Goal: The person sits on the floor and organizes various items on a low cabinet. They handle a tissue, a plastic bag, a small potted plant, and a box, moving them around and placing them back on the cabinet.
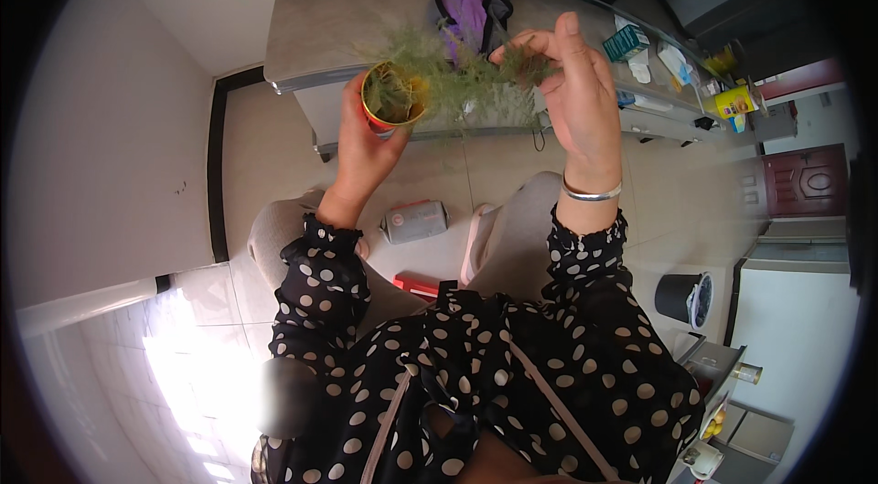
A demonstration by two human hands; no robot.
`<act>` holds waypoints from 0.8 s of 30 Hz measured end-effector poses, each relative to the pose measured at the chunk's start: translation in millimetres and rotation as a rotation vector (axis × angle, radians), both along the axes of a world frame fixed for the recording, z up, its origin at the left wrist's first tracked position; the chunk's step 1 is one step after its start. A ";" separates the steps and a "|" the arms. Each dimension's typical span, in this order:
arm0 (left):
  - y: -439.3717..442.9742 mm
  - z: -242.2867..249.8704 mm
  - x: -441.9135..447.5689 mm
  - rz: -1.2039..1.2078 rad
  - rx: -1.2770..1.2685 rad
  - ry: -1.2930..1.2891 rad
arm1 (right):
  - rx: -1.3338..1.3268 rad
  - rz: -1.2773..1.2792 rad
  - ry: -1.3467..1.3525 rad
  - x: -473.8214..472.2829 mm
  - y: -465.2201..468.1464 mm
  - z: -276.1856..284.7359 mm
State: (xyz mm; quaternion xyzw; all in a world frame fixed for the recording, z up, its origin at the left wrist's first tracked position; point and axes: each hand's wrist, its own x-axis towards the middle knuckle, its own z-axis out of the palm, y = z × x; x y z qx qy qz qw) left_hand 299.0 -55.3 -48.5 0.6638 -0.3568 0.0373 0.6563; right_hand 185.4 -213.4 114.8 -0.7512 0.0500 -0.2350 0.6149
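Note:
My left hand [365,141] is wrapped around a small red pot with a yellow rim [396,122], tilted so that its inside faces me. Green leaves and thin stems show within the pot. From it a feathery green plant [473,76] spreads out to the right. At the far end of the foliage is my right hand [573,86], thumb raised and fingers bent among the fronds. Whether those fingers pinch a stem is hidden by the leaves. Behind the fronds, a purple cloth item with dark edging [470,14] lies on the cabinet top.
A low grey cabinet [329,18] with a glass-edged top stands before me. Toward its right are a green box [625,43] and a yellow can [734,102]. On the tiled floor between my feet lies a grey packet [415,221]; a black bin [679,299] stands to the right.

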 end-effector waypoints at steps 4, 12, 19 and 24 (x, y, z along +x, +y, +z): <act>0.5 3.9 -2.5 0.017 0.001 -0.002 | 0.011 0.016 -0.007 -0.4 -1.6 -1.5; -1.1 2.7 -2.7 0.040 0.031 -0.092 | -0.117 0.122 -0.002 -2.9 -7.0 -3.8; -2.7 -4.6 0.0 0.004 0.121 -0.142 | -0.077 0.179 0.056 -5.2 -3.0 -2.4; -7.1 -5.0 -2.2 -0.003 -0.001 -0.118 | -0.142 0.197 0.190 -8.9 -6.5 -7.6</act>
